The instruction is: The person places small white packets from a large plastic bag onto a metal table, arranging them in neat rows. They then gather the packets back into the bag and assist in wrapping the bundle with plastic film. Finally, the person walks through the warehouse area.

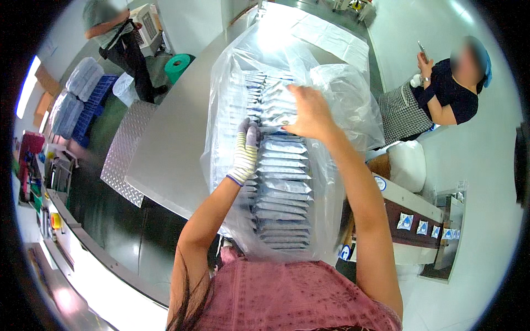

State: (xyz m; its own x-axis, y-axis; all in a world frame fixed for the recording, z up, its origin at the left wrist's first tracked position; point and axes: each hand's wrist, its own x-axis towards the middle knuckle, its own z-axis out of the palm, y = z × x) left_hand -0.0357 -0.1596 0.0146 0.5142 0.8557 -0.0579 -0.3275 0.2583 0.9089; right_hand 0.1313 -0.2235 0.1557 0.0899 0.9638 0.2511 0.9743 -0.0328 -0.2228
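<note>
Rows of flat silver-white packets (282, 190) stand on edge, packed closely inside a large clear plastic bag (326, 187) on the table. My right hand (313, 113), bare, grips a bunch of packets (276, 105) from their right side, thumb toward me and fingers at the far end. My left hand (245, 149) wears a striped knit glove with greyish fingertips. Its fingers are stretched out and lie along the left side of the packets, next to the held bunch. Another row of packets (234, 110) shows hazily through the plastic at the left.
The grey table (171, 149) extends left to a diamond-plate metal sheet (130, 157). At the right, a conveyor belt (378, 212) carries small packets (422, 227). One person (452, 94) stands at the right holding a phone; another (124, 44) stands far left near a green roll (178, 66).
</note>
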